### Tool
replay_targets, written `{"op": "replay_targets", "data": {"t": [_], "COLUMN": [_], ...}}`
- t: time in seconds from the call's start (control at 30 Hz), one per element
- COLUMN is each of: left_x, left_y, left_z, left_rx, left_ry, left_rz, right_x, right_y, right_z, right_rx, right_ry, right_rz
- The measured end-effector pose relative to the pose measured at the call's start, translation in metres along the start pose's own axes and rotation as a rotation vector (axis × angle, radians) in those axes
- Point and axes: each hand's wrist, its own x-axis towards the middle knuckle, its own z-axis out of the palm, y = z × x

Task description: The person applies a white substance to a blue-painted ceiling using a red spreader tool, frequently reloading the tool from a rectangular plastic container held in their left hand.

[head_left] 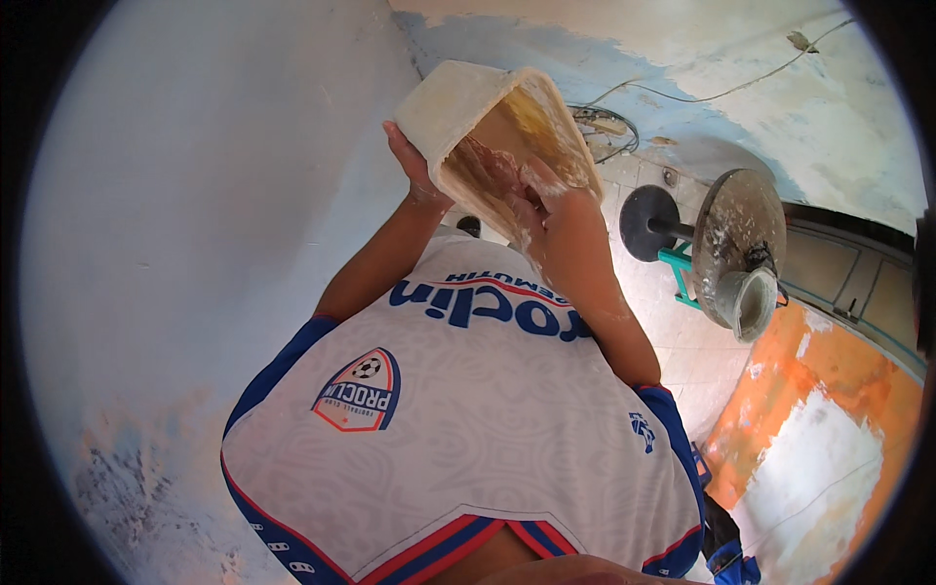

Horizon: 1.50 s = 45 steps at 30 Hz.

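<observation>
In front of my chest a pale, squarish plastic tub (448,112) is tilted, its open mouth facing me. Yellowish and brown residue coats its inner walls. My left hand (417,175) is closed on the tub's left side, some of its fingers hidden behind the wall. Inside the mouth, near the lower right rim, is my right hand (551,214), smeared with whitish matter. Its fingers are curled together; whatever they hold, if anything, I cannot make out against the brown interior.
A bluish-white wall (185,195) rises close on my left. To the right are a spattered round tabletop (741,214) with a pale container (754,304), and a round black seat (645,222). A coil of dark cable (624,136) lies behind the tub, by the patchy far wall.
</observation>
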Motion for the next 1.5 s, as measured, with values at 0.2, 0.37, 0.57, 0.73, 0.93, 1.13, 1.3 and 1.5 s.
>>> {"op": "replay_targets", "data": {"t": [0.2,0.37,0.57,0.73,0.93,1.13,1.3,1.5], "left_x": [-0.006,0.003,0.016,0.016,0.013,0.012,0.018,0.026], "left_y": [0.01,0.015,0.011,0.003,-0.001,-0.014,-0.015,-0.025], "left_z": [0.01,0.028,0.033,0.047,0.054,0.047,0.051,0.065], "left_rx": [-0.035,-0.05,-0.021,-0.032,-0.022,-0.073,-0.09,-0.057], "left_ry": [0.103,0.178,0.15,0.232,0.271,0.241,0.245,0.232], "left_rz": [-0.019,0.008,0.011,-0.058,-0.134,-0.127,-0.075,0.006], "right_x": [0.001,-0.009,-0.017,-0.019,-0.022,-0.022,-0.017,-0.018], "right_y": [-0.006,0.009,0.01,0.025,0.037,0.05,0.056,0.102], "right_z": [-0.011,-0.018,-0.038,-0.045,-0.042,-0.045,-0.054,-0.066], "right_rx": [0.282,0.549,0.962,1.022,1.045,0.933,0.971,0.75], "right_ry": [-0.082,0.0,0.186,0.299,0.507,0.571,0.478,0.283], "right_rz": [0.103,0.18,0.198,0.19,0.207,0.234,0.315,0.286]}}
